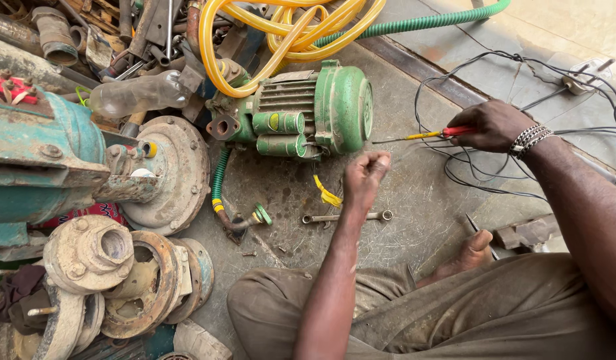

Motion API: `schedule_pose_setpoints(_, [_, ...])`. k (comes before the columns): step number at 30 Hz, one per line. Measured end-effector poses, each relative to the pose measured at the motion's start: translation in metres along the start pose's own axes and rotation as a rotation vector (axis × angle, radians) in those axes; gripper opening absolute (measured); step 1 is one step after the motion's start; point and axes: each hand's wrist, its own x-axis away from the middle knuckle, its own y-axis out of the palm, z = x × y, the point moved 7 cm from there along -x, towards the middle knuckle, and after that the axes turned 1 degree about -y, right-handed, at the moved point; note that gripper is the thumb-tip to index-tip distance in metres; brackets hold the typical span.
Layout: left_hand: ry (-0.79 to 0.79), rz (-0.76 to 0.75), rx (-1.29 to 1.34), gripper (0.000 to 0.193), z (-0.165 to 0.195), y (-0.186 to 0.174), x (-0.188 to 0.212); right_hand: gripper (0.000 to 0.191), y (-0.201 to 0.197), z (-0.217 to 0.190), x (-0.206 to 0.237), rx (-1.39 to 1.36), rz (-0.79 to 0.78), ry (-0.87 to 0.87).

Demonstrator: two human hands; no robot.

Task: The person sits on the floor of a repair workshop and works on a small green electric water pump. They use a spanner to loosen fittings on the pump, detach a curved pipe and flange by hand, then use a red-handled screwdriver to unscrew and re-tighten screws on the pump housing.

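Note:
My right hand (493, 125) grips a screwdriver (421, 135) by its red handle; the yellow shaft and thin tip point left toward the end cover of a green electric pump motor (315, 107). Thin black wires (468, 170) run under and around that hand. My left hand (365, 175) hovers closed in a loose fist just below the motor, pinching something small that I cannot make out. A ring spanner (341, 217) lies on the concrete floor below it, next to a yellow scrap (328, 194). I am seated with my knees and one bare foot (471, 253) in view.
Yellow hose (281, 33) and green ribbed hose (421, 23) coil behind the motor. Rusty pump housings and flanges (121, 267) and a large teal casting (41, 160) crowd the left. A plastic bottle (138, 93) lies among pipes. A white plug (578, 80) lies on the floor at right.

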Motion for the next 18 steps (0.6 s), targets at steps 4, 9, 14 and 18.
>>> schedule_pose_setpoints(4, [-0.333,0.140,0.340,0.031,-0.079,0.024,-0.003,0.041,0.004,-0.022,0.001,0.054,-0.068,-0.052])
schedule_pose_setpoints(9, [-0.413,0.212,0.932,0.041,-0.112,0.026,-0.010,0.043,0.030,-0.054,-0.008,0.024,-0.146,0.037])
schedule_pose_setpoints(14, [-0.521,0.346,0.893,0.033,-0.109,0.024,-0.024,0.052,0.044,-0.063,-0.005,-0.102,-0.258,0.063])
schedule_pose_setpoints(18, [-0.612,0.422,0.806,0.029,-0.106,0.027,-0.029,0.056,0.046,-0.069,-0.005,-0.121,-0.273,0.064])
